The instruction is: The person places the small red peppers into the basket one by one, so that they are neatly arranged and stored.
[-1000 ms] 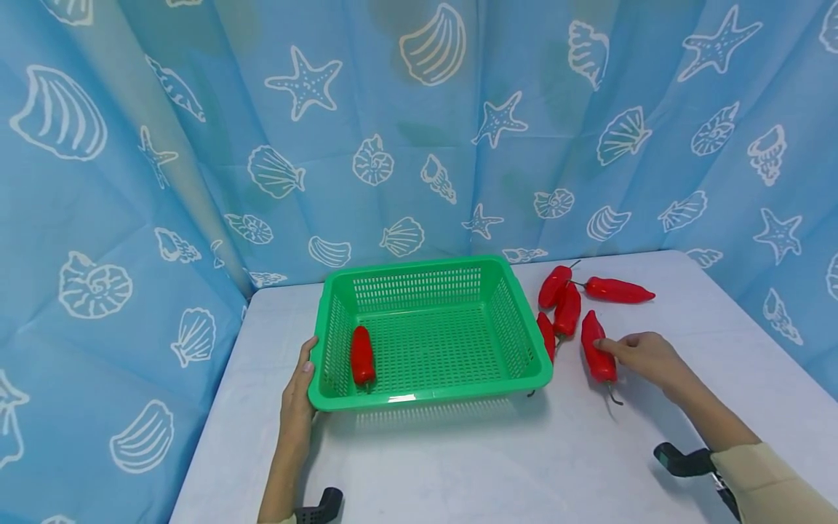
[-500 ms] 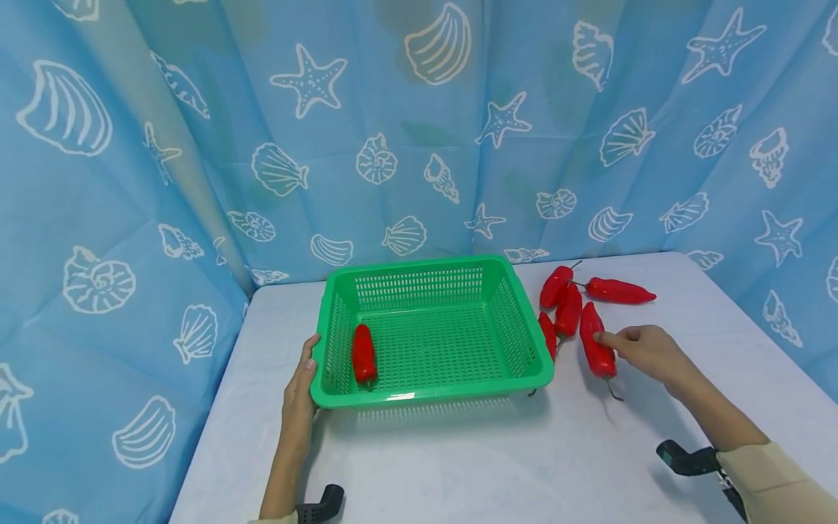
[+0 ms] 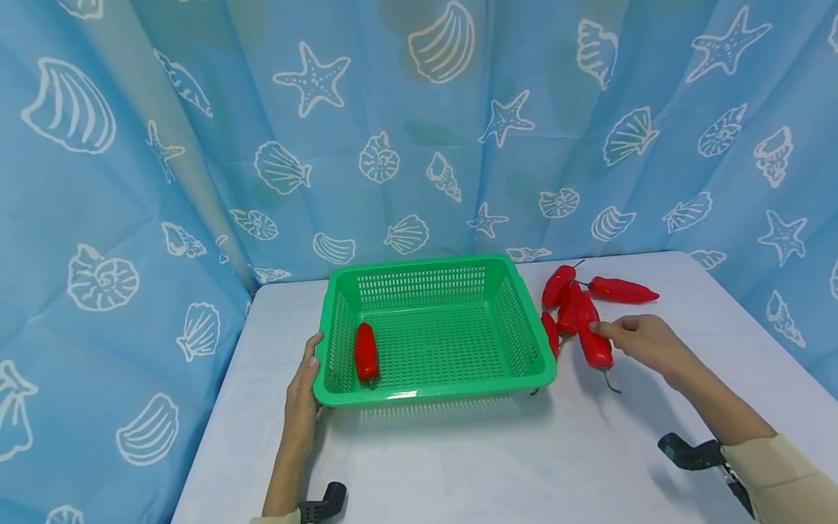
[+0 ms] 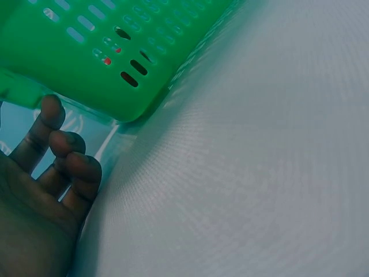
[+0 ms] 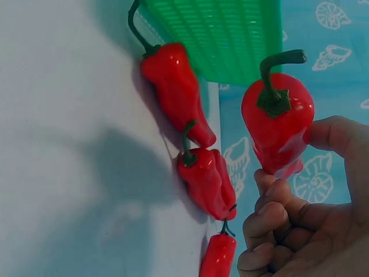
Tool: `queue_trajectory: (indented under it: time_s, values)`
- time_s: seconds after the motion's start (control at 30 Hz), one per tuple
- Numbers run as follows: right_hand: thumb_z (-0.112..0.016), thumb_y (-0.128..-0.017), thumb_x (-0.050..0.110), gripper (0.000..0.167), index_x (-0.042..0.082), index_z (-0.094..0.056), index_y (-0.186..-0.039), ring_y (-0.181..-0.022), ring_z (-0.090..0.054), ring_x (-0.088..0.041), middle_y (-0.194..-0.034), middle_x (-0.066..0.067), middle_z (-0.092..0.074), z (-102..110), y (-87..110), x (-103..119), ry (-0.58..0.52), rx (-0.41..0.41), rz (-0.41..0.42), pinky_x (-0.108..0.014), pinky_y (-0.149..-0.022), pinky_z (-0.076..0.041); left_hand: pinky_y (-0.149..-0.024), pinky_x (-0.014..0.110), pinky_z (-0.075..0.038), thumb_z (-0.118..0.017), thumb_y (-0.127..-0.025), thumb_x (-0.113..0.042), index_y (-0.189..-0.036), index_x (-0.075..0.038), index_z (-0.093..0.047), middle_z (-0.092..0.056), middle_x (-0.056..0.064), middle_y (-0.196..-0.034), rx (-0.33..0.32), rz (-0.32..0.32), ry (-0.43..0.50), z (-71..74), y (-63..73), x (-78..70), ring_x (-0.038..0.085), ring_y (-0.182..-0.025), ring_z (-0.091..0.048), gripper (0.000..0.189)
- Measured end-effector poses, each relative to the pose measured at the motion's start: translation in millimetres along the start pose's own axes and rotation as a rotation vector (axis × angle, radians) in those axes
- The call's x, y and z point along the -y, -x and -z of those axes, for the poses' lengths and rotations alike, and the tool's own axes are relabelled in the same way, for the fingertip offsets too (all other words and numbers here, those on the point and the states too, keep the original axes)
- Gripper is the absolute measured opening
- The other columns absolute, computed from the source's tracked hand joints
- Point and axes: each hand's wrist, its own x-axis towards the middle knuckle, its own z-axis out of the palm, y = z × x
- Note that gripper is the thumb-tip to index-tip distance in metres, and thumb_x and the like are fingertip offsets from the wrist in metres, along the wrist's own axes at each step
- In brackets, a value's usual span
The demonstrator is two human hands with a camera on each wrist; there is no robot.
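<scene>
My right hand (image 3: 644, 346) pinches a glossy red chili pepper (image 3: 594, 342) between thumb and fingers, right of the basket. In the right wrist view this pepper (image 5: 278, 130) is raised off the table, its green stem toward the camera and my other fingers (image 5: 265, 222) curled below. My left hand (image 3: 302, 393) holds the left rim of the green plastic basket (image 3: 432, 395). In the left wrist view several fingers (image 4: 83, 167) bend below the rim, while the thumb is out of sight. One red chili pepper (image 3: 366, 351) lies inside the basket, near its left wall.
Several more red chili peppers (image 3: 568, 309) lie bunched beside the basket's right side, one partly hidden behind its rim. Another pepper (image 3: 622, 290) points right at the back of the white table (image 3: 458, 466). A blue seashell-print curtain (image 3: 393, 109) hangs behind and at both sides.
My right hand has carried the pinched pepper slightly up and left in the head view, close to the bunch. The left hand and the basket have stayed in place; the head view has shifted slightly.
</scene>
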Motion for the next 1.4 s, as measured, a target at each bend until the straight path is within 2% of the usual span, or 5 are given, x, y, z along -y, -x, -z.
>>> queue_trajectory:
  time_s: [0.4, 0.8, 1.03, 1.23, 1.4]
  values:
    - [-0.074, -0.087, 0.044, 0.074, -0.012, -0.048, -0.129, -0.11, -0.048, -0.048, -0.121, -0.031, -0.053, -3.0, 1.0, 17.5, 0.016, 0.007, 0.05, -0.047, -0.076, -0.057, -0.085, 0.039, -0.045, -0.033, -0.104, -0.056, -0.152, -0.042, -0.038, -0.039, -0.005, -0.155, 0.01, -0.013, 0.008, 0.5, 0.7, -0.3, 0.026, -0.124, -0.047, 0.05]
    - [-0.074, -0.088, 0.041, 0.069, -0.011, -0.051, -0.128, -0.112, -0.047, -0.049, -0.122, -0.03, -0.055, -2.7, 4.3, 28.9, 0.02, -0.003, 0.092, -0.041, -0.07, -0.057, -0.084, 0.035, -0.046, -0.032, -0.106, -0.053, -0.153, -0.042, -0.037, -0.038, -0.006, -0.156, 0.025, -0.026, 0.02, 2.1, 0.8, -2.6, 0.025, -0.125, -0.047, 0.049]
    - [-0.076, -0.086, 0.039, 0.066, -0.01, -0.054, -0.124, -0.109, -0.05, -0.047, -0.117, -0.028, -0.058, -3.5, 5.8, 36.6, 0.027, -0.013, 0.119, -0.038, -0.067, -0.057, -0.081, 0.035, -0.046, -0.033, -0.104, -0.058, -0.152, -0.044, -0.038, -0.039, -0.008, -0.155, 0.009, -0.002, 0.018, 1.3, -0.4, 1.9, 0.024, -0.121, -0.048, 0.05]
    - [-0.076, -0.087, 0.039, 0.056, -0.006, -0.06, -0.116, -0.102, -0.053, -0.041, -0.106, -0.02, -0.062, -4.8, 5.8, 46.8, 0.048, -0.039, 0.181, -0.035, -0.066, -0.055, -0.084, 0.037, -0.046, -0.032, -0.103, -0.061, -0.151, -0.047, -0.039, -0.04, -0.011, -0.154, -0.004, -0.021, 0.008, 1.3, -0.5, 1.1, 0.021, -0.122, -0.049, 0.05]
    - [-0.076, -0.087, 0.04, 0.06, -0.007, -0.059, -0.119, -0.106, -0.052, -0.044, -0.113, -0.023, -0.061, -6.2, 7.0, 52.7, 0.035, -0.017, 0.201, -0.037, -0.067, -0.056, -0.081, 0.038, -0.044, -0.031, -0.104, -0.06, -0.15, -0.047, -0.039, -0.04, -0.011, -0.153, 0.004, -0.019, 0.013, 0.6, 0.2, 1.0, 0.022, -0.118, -0.048, 0.049]
